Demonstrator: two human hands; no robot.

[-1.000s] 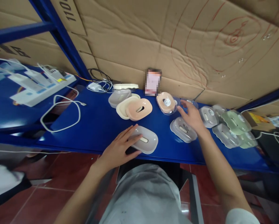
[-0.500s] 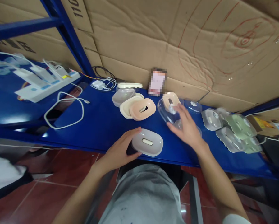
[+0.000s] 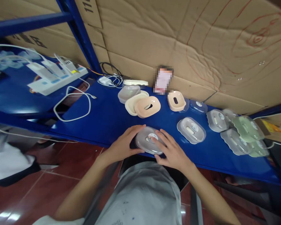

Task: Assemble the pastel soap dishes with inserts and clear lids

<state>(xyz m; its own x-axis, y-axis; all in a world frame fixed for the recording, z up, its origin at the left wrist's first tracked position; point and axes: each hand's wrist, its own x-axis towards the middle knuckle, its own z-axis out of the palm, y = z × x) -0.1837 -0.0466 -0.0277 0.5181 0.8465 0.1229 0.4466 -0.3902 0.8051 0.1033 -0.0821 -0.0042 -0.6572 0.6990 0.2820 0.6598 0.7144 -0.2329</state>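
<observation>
We have both hands on the grey oval case (image 3: 148, 144) at the near edge of the blue counter (image 3: 107, 118), right at six o'clock in front of us; our left hand (image 3: 121, 147) cups its nine o'clock end, grip wrapped around the rim, likely to steady it; our right hand (image 3: 170, 151) lies over the three o'clock side with fingers spread flat across a clear lid (image 3: 152, 139) that sits on top of the case, pressing it down rather than pinching it. Off at two o'clock a clear-lidded case (image 3: 191, 130) lies alone; beyond it, toward three o'clock, a cluster of clear and green cases (image 3: 242, 131) overlaps one another; at twelve o'clock a peach tray (image 3: 147, 107) rests on a cream one (image 3: 132, 103), with a small peach case (image 3: 176, 101) just beside them; a white cable (image 3: 71, 104) loops at ten o'clock.
</observation>
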